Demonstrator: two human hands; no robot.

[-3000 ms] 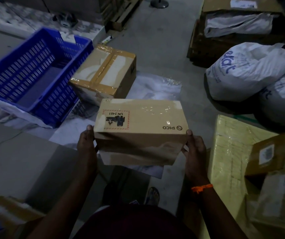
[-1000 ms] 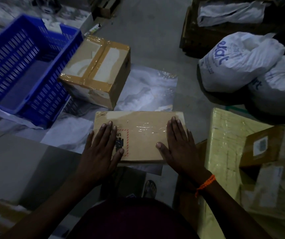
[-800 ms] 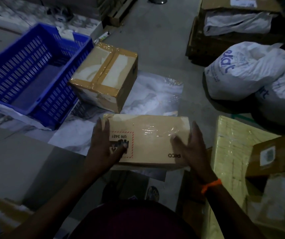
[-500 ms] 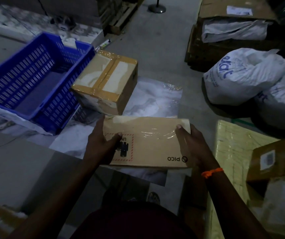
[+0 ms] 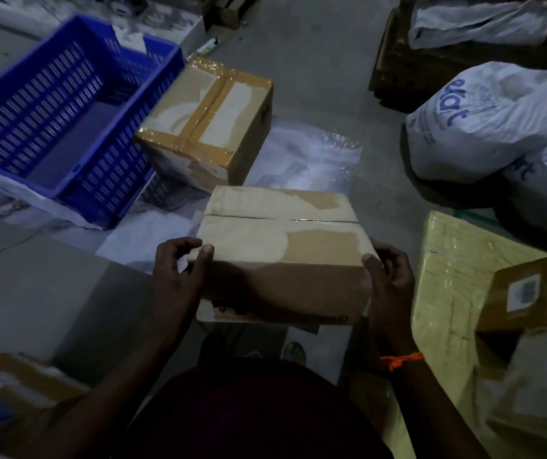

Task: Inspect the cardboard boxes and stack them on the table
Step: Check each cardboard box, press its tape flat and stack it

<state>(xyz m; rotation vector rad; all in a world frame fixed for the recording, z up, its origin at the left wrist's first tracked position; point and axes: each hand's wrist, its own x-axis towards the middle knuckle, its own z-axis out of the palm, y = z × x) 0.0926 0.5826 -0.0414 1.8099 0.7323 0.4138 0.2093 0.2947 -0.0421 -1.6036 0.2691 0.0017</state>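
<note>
Left hand [image 5: 179,276] grips the left end of the cardboard box [image 5: 282,240], thumb on top. The box is held up just nearer than the taped box [image 5: 205,117], seam face up. Right hand [image 5: 389,279] grips the right end. Suggest: rotate slowly, check the seam and corners, support the underside before stacking.

Both hands, left [image 5: 179,279] and right [image 5: 389,279], gripped a box [image 5: 282,246] by its ends, near a taped box [image 5: 205,120] and blue crate [image 5: 63,114]
</note>
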